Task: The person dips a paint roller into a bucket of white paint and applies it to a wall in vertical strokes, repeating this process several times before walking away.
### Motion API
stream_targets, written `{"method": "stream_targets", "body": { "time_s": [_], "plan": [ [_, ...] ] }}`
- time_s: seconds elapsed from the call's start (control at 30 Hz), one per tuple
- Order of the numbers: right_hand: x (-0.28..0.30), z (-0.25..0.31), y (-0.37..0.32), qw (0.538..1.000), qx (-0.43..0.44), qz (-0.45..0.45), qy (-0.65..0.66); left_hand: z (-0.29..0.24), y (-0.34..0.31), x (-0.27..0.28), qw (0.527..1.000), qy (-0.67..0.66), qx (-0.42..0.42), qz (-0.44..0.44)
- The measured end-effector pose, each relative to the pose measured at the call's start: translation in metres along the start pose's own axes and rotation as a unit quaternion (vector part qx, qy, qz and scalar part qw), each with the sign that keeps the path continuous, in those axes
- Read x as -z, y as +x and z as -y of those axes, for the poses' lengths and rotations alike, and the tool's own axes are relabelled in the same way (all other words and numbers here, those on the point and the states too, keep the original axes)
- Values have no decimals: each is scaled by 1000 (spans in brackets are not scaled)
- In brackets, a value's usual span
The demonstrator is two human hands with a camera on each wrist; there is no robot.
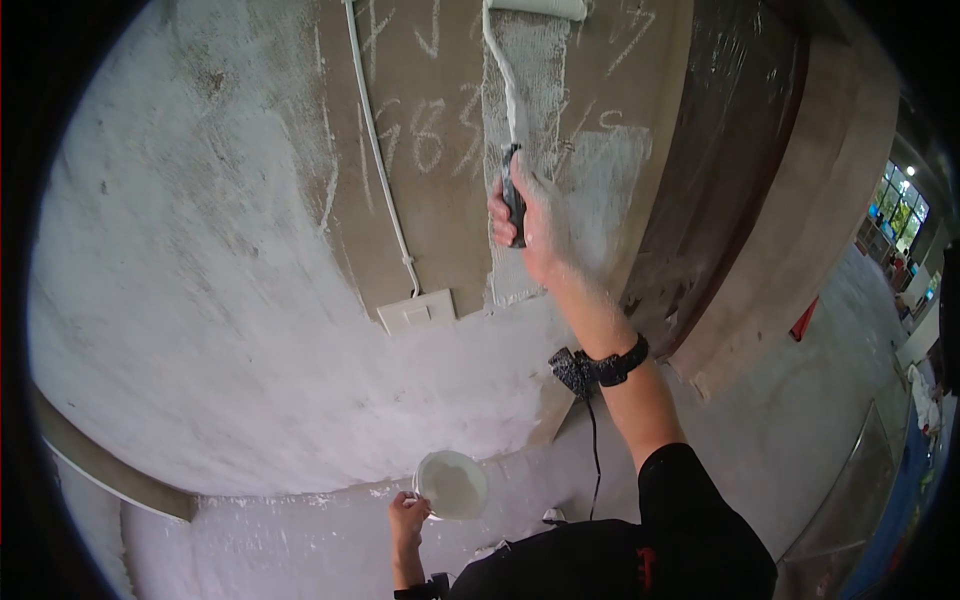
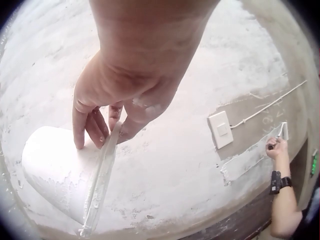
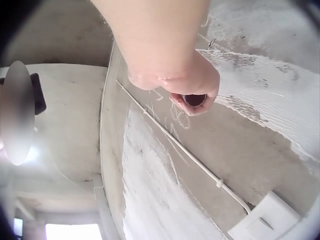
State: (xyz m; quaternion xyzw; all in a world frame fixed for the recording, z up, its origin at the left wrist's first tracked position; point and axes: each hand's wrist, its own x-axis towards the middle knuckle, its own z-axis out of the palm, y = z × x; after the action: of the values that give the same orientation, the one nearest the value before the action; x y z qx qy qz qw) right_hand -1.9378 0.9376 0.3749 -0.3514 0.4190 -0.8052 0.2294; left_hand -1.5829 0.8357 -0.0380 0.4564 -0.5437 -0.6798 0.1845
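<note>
My right hand (image 1: 537,222) grips the black handle (image 1: 515,195) of a paint roller, arm stretched up the wall. The roller's white-coated sleeve (image 1: 540,8) lies against the wall at the top edge of the head view, above a strip of wet white paint (image 1: 528,70). The right wrist view shows the handle's end (image 3: 194,100) inside the curled fingers; the roller's head is hidden there. Low down, my left hand (image 1: 406,522) pinches the rim of a white bucket (image 1: 425,470) with pale paint inside. In the left wrist view the bucket (image 2: 55,172) hangs tilted, its outside smeared with paint.
A switch plate (image 1: 417,312) is fixed on the wall, with a white conduit (image 1: 378,150) running up from it. Chalk marks (image 1: 428,135) cover the bare brown plaster. Right of it stands a dark, plastic-covered panel (image 1: 725,150). A black cable (image 1: 596,450) hangs from the right wrist.
</note>
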Motion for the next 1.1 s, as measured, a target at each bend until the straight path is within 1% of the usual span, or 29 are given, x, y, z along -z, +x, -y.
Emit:
{"method": "stream_targets", "body": {
  "time_s": [0.1,0.27,0.43,0.47,0.5,0.53,0.57,0.6,0.67,0.7,0.73,0.8,0.83,0.9,0.93,0.97,1.0,1.03,1.1],
  "plan": [
    [-12,28,20,1000,18,3,3,-3,-3,0,1000,-8,5,-4],
    [-27,75,53,999,51,15,-13,-11,-2,-7,1000,-15,-15,-13],
    [-46,121,80,996,83,40,-21,-18,2,-12,1000,8,-14,-24],
    [-49,129,86,996,74,40,-14,-11,8,-11,999,12,-15,-27],
    [-51,134,89,997,64,39,-8,-3,17,-8,1000,13,-14,-13],
    [-53,138,92,996,77,47,-10,17,34,-1,1000,-5,-11,-24],
    [-54,139,92,996,79,43,-18,30,47,5,1000,-7,-25,8],
    [-54,137,92,996,78,37,-24,29,52,4,999,-9,-35,9],
    [-51,129,88,996,76,30,-21,30,42,3,982,161,-91,26],
    [-48,122,82,997,69,22,-26,-11,12,-7,981,185,-49,18],
    [-44,115,76,997,63,14,-32,-8,17,-6,981,185,-52,17],
    [-33,92,63,997,59,13,-37,14,37,-1,994,88,-54,32],
    [-28,81,54,998,54,12,-43,25,48,1,994,89,-54,32],
    [-22,56,31,999,35,-10,-35,41,56,1,990,70,-115,45],
    [-18,44,19,999,19,-27,-26,43,55,1,990,73,-109,48],
    [-12,30,7,999,13,-33,-26,19,40,-4,989,113,-85,34],
    [-6,16,-4,999,-6,-34,-21,8,31,-8,986,153,-63,19],
    [-1,3,-13,999,-23,-34,-15,15,44,-8,999,10,-30,16],
    [14,-28,-33,998,-47,-31,-3,4,33,-12,1000,12,-24,9]
  ]
}}
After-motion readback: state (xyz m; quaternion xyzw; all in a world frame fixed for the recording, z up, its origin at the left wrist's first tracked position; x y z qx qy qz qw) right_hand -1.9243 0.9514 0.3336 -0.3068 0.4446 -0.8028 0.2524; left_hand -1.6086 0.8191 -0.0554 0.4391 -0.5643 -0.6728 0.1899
